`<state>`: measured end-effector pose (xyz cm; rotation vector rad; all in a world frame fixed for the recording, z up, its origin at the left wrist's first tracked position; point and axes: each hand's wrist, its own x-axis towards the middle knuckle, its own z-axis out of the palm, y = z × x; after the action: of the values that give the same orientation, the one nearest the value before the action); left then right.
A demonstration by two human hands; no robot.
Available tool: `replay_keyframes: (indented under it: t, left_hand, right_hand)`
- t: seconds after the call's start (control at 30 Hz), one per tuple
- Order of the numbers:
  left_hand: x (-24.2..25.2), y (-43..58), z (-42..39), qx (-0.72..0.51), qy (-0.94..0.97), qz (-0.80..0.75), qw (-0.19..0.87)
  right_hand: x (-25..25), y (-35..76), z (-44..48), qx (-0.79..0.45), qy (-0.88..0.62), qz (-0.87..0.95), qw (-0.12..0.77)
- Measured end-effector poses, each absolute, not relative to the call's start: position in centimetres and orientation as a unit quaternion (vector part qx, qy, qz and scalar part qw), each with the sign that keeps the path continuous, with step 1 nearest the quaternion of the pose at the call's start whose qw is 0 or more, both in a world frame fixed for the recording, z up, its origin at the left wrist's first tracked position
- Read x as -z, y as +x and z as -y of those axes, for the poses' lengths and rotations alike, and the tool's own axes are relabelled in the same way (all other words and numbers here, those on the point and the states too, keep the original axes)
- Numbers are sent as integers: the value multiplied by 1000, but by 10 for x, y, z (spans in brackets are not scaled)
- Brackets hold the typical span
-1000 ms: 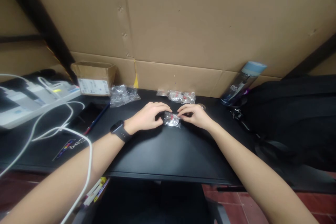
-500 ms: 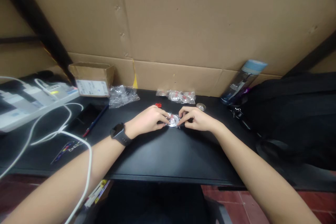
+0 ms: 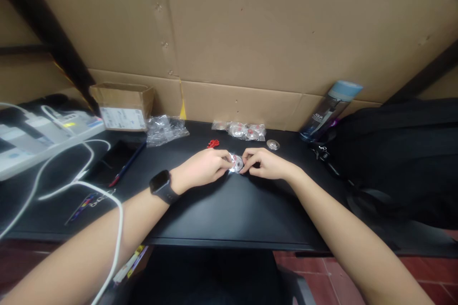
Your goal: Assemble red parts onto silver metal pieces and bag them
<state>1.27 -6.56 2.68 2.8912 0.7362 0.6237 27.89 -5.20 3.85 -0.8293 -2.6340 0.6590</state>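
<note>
Between my hands, low over the black table, is a round silvery metal disc in clear plastic wrap (image 3: 235, 164), with a bit of red on it. My left hand (image 3: 212, 166) pinches its left edge, fingers pressed together. On the opposite edge, my right hand (image 3: 263, 164) has its thumb and index finger closed on the wrapping. A red knotted cord (image 3: 213, 143) lies just behind my left hand. Beyond my right hand rests an unwrapped metal disc (image 3: 273, 144). Several wrapped discs (image 3: 246, 130) lie in a row by the cardboard wall.
To the left are a cardboard box (image 3: 123, 106), crumpled plastic bags (image 3: 165, 130), a dark phone (image 3: 121, 162) and a white power strip (image 3: 53, 141); its white cable (image 3: 120, 221) crosses over my left forearm. On the right stand a tilted bottle (image 3: 329, 110) and a black bag (image 3: 397, 162).
My left fingers have drawn closer together at the disc's edge and the hand has shifted slightly, showing more of the red cord. The right hand stays at the other edge.
</note>
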Motion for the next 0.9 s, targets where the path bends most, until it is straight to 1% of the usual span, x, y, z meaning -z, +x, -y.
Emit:
replay_keyframes:
  t: [0.13, 0.23, 0.33, 0.47, 0.6, 0.67, 0.77, 0.83, 0.9]
  left_hand:
    - [-27, 14, 69, -184, 951, -249, 11]
    - [-26, 16, 71, -173, 953, -248, -18]
    - [-26, 17, 73, -162, 958, -236, -29]
    - [-25, 18, 74, -177, 954, -242, -19]
    - [-27, 15, 73, -192, 955, -226, 10]
    - [-32, 10, 68, -204, 954, -220, 21]
    - [-40, -6, 54, -257, 931, -258, 9]
    - [-44, -23, 41, -298, 903, -310, -13]
    - [-44, -41, 27, -313, 878, -361, -24]
  right_hand:
    - [-41, 277, 56, -215, -302, 920, 130]
    - [-47, 272, 67, -145, -312, 931, 122]
    - [-51, 265, 77, -98, -310, 935, 144]
    - [-49, 261, 76, -107, -321, 924, 175]
    - [-42, 262, 67, -124, -359, 895, 232]
    - [-39, 261, 65, -136, -364, 894, 225]
    - [-36, 258, 65, -139, -380, 891, 207]
    - [-34, 255, 66, -118, -398, 886, 204]
    - [-34, 252, 64, -100, -410, 882, 209]
